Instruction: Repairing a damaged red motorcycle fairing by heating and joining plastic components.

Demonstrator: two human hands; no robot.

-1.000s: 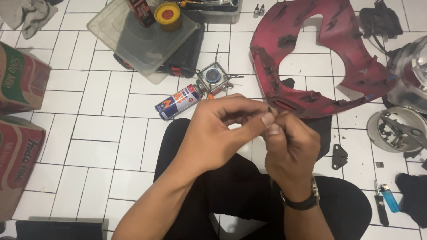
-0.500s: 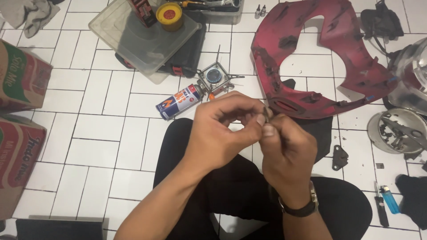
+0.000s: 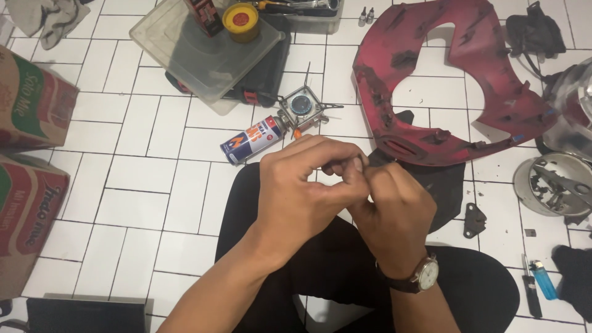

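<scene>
My left hand (image 3: pixel 305 191) and my right hand (image 3: pixel 394 213) are pressed together above my crossed legs in black trousers (image 3: pixel 333 271). The fingertips of both hands pinch at something very small between them; the fingers hide it, so I cannot tell what it is. A wristwatch with a dark strap (image 3: pixel 419 276) sits on my right wrist. Just beyond the hands lies a small gas canister with a burner head (image 3: pixel 259 139) on the white tiled floor.
A red plastic fairing panel (image 3: pixel 431 80) lies at the upper right. A clear plastic lid (image 3: pixel 203 49) with a yellow tin (image 3: pixel 242 21) is at the top. Cardboard boxes (image 3: pixel 31 160) stand left. A metal bowl of parts (image 3: pixel 555 185), a blue lighter (image 3: pixel 544 279) and a small black bracket (image 3: pixel 473 219) lie right.
Both hands have stayed together over my lap. The fingers have curled in tighter, and the small thin piece seen between the fingertips earlier is now hidden.
</scene>
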